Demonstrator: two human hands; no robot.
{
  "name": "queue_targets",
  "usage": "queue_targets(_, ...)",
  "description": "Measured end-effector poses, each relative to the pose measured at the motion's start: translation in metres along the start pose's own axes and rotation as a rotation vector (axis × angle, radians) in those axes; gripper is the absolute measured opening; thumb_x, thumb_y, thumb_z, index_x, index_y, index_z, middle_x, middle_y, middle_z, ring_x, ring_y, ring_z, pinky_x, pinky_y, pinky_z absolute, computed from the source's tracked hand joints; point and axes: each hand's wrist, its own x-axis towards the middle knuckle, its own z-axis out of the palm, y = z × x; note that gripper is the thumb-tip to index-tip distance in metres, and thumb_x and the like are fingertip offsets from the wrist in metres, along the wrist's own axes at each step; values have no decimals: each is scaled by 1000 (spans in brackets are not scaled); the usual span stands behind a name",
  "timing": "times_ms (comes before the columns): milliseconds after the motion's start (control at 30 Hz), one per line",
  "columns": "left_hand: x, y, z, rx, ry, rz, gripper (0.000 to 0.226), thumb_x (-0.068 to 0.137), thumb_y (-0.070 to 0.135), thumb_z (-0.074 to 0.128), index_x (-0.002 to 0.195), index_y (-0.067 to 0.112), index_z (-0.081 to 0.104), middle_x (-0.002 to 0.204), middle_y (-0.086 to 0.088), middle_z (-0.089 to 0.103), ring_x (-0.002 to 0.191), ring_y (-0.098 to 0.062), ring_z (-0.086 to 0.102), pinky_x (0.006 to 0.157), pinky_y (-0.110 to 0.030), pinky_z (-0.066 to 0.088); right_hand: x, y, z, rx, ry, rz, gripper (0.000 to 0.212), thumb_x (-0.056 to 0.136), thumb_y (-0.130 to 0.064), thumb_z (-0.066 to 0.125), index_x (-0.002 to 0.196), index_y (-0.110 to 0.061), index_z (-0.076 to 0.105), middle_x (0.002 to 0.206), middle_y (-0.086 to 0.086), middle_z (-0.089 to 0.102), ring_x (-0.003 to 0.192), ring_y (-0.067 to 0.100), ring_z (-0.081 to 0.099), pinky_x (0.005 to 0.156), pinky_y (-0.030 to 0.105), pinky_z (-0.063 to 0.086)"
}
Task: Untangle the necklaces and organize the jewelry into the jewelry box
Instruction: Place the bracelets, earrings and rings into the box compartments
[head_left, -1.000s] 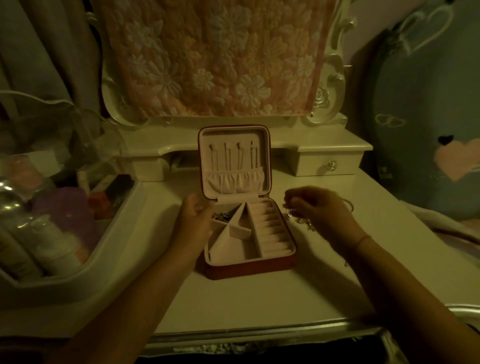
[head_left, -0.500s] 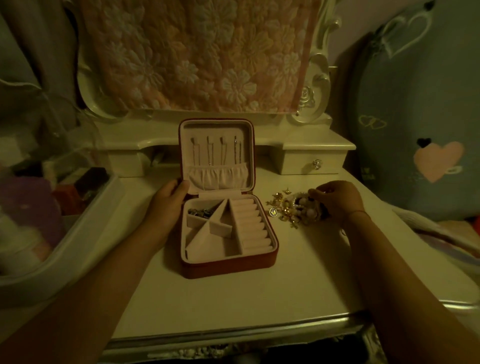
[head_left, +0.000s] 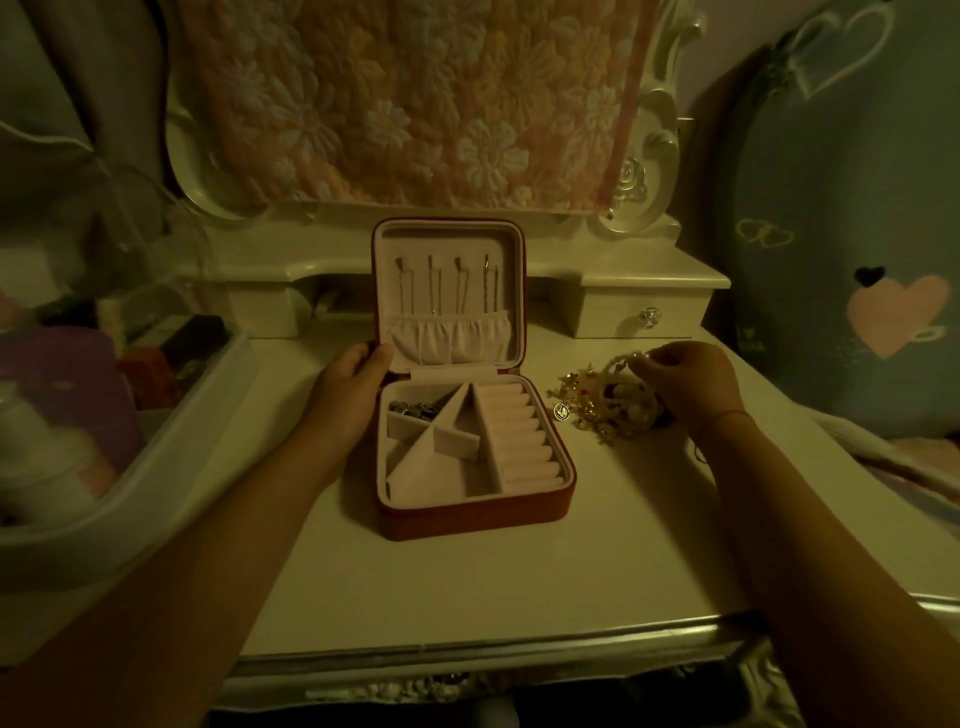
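Left grip (head_left: 345, 400) holds one jewelry box (head_left: 467, 517) (lid up); right grip (head_left: 685, 384) pinches one beaded strand (head_left: 615, 364).

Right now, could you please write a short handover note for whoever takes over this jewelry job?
Left hand grips the open jewelry box at its left edge, by the hinge. Right hand pinches a beaded strand at the top of the tangled jewelry pile, which lies on the table right of the box.
Done: a few dark pieces lie in the back-left compartment.
Left: the pile is not untangled; the ring rolls and the other compartments hold nothing.
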Motion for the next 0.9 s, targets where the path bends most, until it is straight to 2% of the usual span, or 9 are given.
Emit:
queue_targets(100,1,-1,0,0,-1,-13,28,97,39,45,114,23,61,107,-4,69,94,-23,66,88,-48,53,-9,-12,-5,142,0,-85,19,87,-28,63,84,-10,67,77,6,63,71,13,56,66,25,48)
queue_targets(200,2,-3,1,1,2,-8,29,97,40,46,114,22,61,105,-3,69,94,-23,67,88,-50,52,-14,-20,-11,314,-24,-121,18,88,-24,61,83,-7,67,75,5,61,66,8,51,60,14,43)
queue_targets(300,3,-4,2,1,-2,1,25,97,39,46,111,24,61,103,-2,70,92,-23,67,88,-49,53,-17,-23,-19,453,-37,-143,14,89,-23,59,78,-17,65,72,0,58,62,5,48,62,19,40)
queue_targets(433,3,-3,2,8,-7,8,26,97,40,46,111,24,62,103,-3,70,93,-24,68,88,-50,52,-17,-22,-24,556,-42,-139,13,90,-24,58,81,-18,66,73,-3,59,67,8,48,65,25,42)
queue_targets(600,0,-3,4,15,3,12,27,97,38,46,114,22,60,103,-3,70,92,-23,67,87,-47,53,-19,-27,-26,694,-77,-161,11,90,-21,58,82,-17,65,70,-5,59,65,8,48,66,26,42)
queue_targets(733,0,-3,3,26,16,16,29,97,39,47,115,21,60,103,-3,69,92,-23,67,88,-46,53,-21,-29,-29,813,-181,-162,19,79,-33,61,87,-16,66,78,3,57,71,12,50,71,27,43)
queue_targets(900,-2,-2,3,18,11,19,31,96,38,48,118,20,59,106,-4,69,94,-23,67,90,-48,52,-24,-34,-30,892,-241,-180,23,76,-34,61,89,-16,68,76,1,55,69,10,49,66,19,46)
